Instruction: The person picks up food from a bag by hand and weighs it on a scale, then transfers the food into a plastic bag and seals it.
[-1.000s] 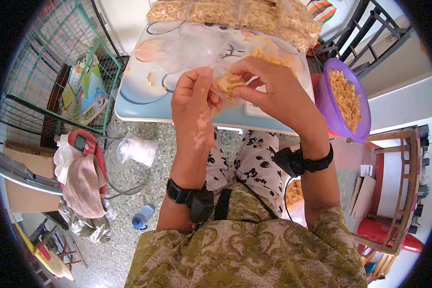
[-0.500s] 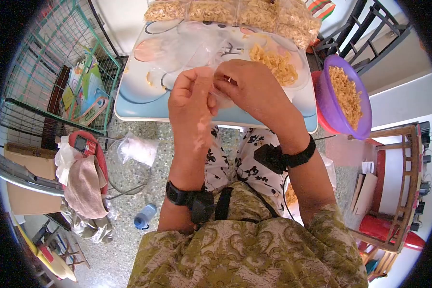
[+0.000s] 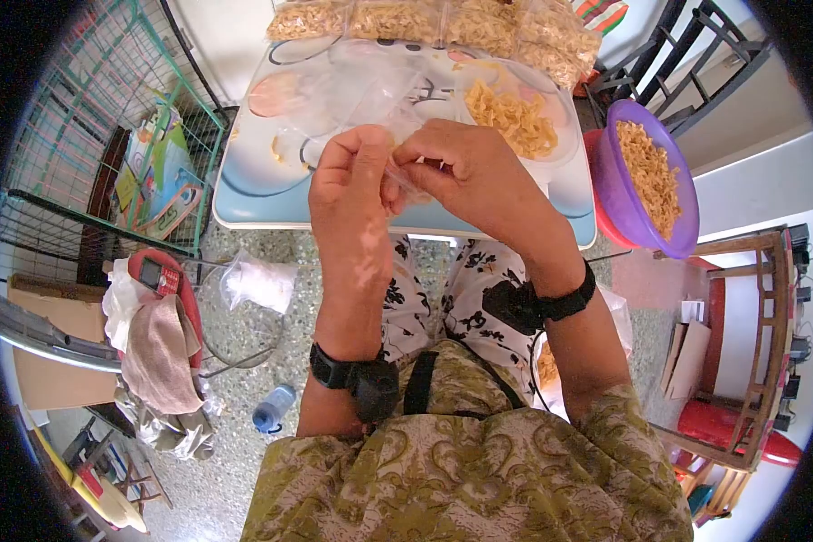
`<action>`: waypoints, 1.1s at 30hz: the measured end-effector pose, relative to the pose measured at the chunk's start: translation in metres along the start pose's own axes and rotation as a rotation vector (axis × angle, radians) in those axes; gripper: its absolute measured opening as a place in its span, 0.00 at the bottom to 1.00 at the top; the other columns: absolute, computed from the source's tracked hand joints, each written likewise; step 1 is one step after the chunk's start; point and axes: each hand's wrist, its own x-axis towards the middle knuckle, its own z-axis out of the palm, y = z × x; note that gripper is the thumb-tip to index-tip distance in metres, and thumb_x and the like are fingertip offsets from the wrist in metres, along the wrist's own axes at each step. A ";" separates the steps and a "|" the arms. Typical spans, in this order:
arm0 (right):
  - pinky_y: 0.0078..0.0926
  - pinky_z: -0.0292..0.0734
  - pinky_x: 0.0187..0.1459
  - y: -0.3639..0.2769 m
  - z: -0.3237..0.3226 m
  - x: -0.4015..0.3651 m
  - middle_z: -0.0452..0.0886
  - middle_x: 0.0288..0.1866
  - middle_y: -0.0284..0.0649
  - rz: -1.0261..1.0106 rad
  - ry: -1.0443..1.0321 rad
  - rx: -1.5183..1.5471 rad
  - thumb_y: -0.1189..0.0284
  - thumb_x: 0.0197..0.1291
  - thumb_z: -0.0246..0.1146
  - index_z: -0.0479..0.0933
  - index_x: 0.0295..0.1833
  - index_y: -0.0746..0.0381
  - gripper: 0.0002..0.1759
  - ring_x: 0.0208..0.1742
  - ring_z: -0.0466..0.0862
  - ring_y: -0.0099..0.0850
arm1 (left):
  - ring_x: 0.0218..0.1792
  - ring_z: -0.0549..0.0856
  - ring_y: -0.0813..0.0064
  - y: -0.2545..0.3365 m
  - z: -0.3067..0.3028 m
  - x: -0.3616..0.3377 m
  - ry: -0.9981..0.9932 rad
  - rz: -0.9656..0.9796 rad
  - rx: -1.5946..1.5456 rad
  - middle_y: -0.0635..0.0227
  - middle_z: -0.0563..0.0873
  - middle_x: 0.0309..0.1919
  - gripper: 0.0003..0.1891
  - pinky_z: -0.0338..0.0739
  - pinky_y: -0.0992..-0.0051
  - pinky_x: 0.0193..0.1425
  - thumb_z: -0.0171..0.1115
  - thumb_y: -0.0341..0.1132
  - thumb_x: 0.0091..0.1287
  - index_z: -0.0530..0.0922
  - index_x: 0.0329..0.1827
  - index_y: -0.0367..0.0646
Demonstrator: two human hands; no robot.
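My left hand [image 3: 352,203] and my right hand [image 3: 465,176] meet above the near edge of a small light-blue table [image 3: 244,194]. Both pinch the same small clear plastic bag [image 3: 405,185], which is mostly hidden between the fingers. Just beyond my right hand a loose heap of yellow snack pieces [image 3: 510,117] lies on the table. Empty clear bags [image 3: 352,86] are spread across the table's middle. A row of filled snack packets [image 3: 443,23] lines the far edge.
A purple bowl [image 3: 646,181] of the same snack stands right of the table. A green wire rack [image 3: 108,154] stands on the left. On the floor lie cloths [image 3: 158,348], a red phone [image 3: 158,271], a clear bag [image 3: 257,280] and a blue bottle [image 3: 269,408].
My right hand has left the snack heap and come left to meet my left hand. The snack pieces seen in its fingers a second ago no longer show.
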 end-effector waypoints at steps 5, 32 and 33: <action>0.34 0.73 0.35 -0.008 -0.012 0.001 0.77 0.29 0.45 0.002 0.021 -0.101 0.75 0.55 0.61 0.77 0.36 0.64 0.04 0.33 0.79 0.43 | 0.24 0.70 0.86 0.000 0.006 -0.003 -0.055 0.008 -0.035 0.77 0.75 0.24 0.07 0.63 0.84 0.26 0.61 0.36 0.69 0.76 0.42 0.43; 0.40 0.76 0.50 0.034 -0.073 -0.002 0.82 0.43 0.49 0.128 0.135 -0.404 0.62 0.60 0.59 0.79 0.48 0.61 0.16 0.46 0.82 0.46 | 0.23 0.71 0.87 -0.003 0.008 0.001 -0.042 0.013 -0.104 0.76 0.74 0.25 0.09 0.66 0.85 0.25 0.60 0.38 0.70 0.76 0.40 0.41; 0.40 0.76 0.50 0.042 -0.074 -0.004 0.82 0.43 0.49 0.129 0.135 -0.405 0.62 0.60 0.59 0.79 0.48 0.61 0.16 0.46 0.82 0.46 | 0.23 0.71 0.87 -0.003 0.008 0.001 -0.039 0.006 -0.103 0.76 0.74 0.25 0.09 0.66 0.85 0.25 0.60 0.38 0.70 0.76 0.40 0.41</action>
